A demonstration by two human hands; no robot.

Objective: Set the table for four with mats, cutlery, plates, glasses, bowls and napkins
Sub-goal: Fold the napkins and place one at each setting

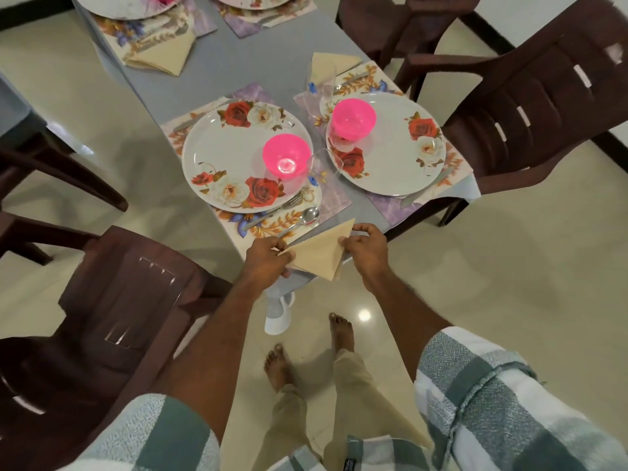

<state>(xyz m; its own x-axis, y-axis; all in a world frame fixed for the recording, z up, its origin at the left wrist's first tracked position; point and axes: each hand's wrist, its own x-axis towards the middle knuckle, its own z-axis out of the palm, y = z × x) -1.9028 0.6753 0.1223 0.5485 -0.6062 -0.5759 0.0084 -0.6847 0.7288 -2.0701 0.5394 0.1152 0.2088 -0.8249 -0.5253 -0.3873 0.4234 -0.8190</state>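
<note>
A beige napkin [319, 254] folded into a triangle lies over the near corner of the grey table [238, 69]. My left hand [266, 258] pinches its left corner and my right hand [365, 248] pinches its right edge. Just beyond it a floral mat [268, 227] carries a rose-patterned plate [217, 158], a pink bowl [287, 156], a fork [275, 210] and a spoon [304, 219]. A clear glass [323, 163] stands between this plate and the right plate [394, 154], which holds another pink bowl [353, 119].
Brown plastic chairs stand at the left [112, 300], the right [530, 107] and the far side [397, 22]. Two more place settings with a folded napkin [163, 56] lie at the far end. My bare feet [306, 348] are on the tiled floor below the table corner.
</note>
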